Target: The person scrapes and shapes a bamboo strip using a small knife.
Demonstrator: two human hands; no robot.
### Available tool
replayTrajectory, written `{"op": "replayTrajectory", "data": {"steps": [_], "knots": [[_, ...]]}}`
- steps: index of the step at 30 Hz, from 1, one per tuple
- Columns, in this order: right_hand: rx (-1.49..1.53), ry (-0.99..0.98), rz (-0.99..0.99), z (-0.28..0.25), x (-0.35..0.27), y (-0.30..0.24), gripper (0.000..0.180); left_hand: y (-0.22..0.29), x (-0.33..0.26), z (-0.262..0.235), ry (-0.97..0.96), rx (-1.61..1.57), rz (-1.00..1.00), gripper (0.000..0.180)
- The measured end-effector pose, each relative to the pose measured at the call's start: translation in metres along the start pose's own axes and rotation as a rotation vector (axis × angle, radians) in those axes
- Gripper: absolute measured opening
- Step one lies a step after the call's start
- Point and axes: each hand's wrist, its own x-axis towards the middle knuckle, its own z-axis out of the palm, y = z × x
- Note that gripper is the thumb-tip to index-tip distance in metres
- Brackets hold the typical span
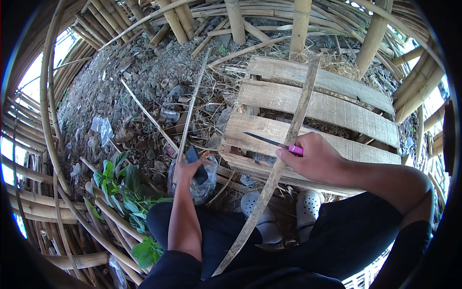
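The right hand (pixel 315 156), gripping a pink-handled knife (pixel 275 143) above the pallet (pixel 346 118), should steer clear of the left hand (pixel 188 170) clasping a dark block (pixel 193 154).

The slim knife (pixel 276 143) has a dark metal blade (pixel 262 138) and bright pink handle (pixel 296 150). The long wooden strip (pixel 301 111) is mottled grey-brown; the slatted wooden pallet (pixel 344 111), pale tan. The rounded grey clogs (pixel 308 208) are dark-dotted; the flat blocky object (pixel 193 155), though blurred, seems slate-blue.

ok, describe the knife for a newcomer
Find the slatted wooden platform right of centre. Over its left part is the right hand, gripping the knife. Its thin dark blade points left; the bright pink handle sets it apart from the dull wooden strip.
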Motion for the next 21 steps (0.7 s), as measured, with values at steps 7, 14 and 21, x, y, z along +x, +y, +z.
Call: {"op": "replayTrajectory", "data": {"steps": [7,14,21], "knots": [[-0.024,0.029,-0.019,0.002,0.0,-0.001,0.049,-0.054,0.028,0.014,0.401,0.704,0.044,0.069],[0.014,0.047,-0.058,0.004,0.0,0.001,0.049,-0.079,0.044,0.015,0.388,0.796,0.018,0.088],[-0.037,0.04,-0.033,0.006,0.001,0.007,0.048,-0.05,0.017,0.039,0.357,0.929,-0.17,0.098]]}}
